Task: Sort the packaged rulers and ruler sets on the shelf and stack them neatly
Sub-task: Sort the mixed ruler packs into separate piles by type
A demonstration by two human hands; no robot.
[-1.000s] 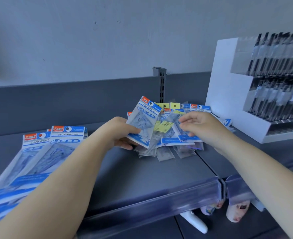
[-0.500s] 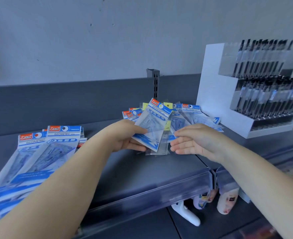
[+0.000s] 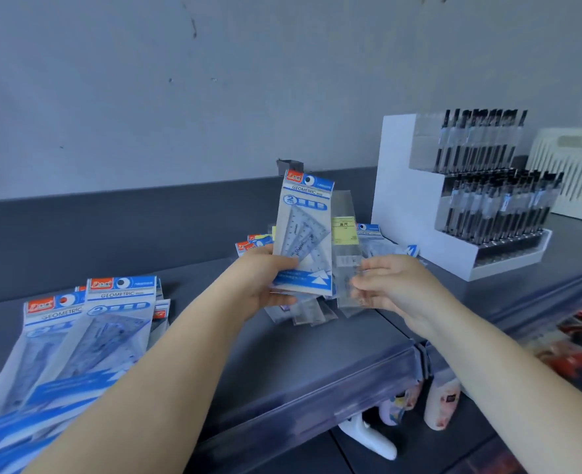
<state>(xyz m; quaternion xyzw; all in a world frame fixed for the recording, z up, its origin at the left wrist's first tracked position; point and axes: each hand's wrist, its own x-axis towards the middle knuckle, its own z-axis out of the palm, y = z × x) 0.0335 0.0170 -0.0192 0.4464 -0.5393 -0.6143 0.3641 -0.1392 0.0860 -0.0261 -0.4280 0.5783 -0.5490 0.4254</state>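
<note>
1. Blue-and-white packaging marks the geometric set held upright in your left hand; thumb across its lower front, fingers curled behind, above the dark grey shelf.
2. Your right hand pinches a clear-sleeved ruler with a yellow label, just right of the geometric set and partly behind it.
3. Further clear ruler sleeves fan out below your left hand; how many it holds cannot be told.
4. A loose pile of packets lies on the shelf behind both hands, near the back.
5. A stack of large geometric sets lies at near left on the shelf, overlapping one another.
6. A white pen display stands at far right.
</note>
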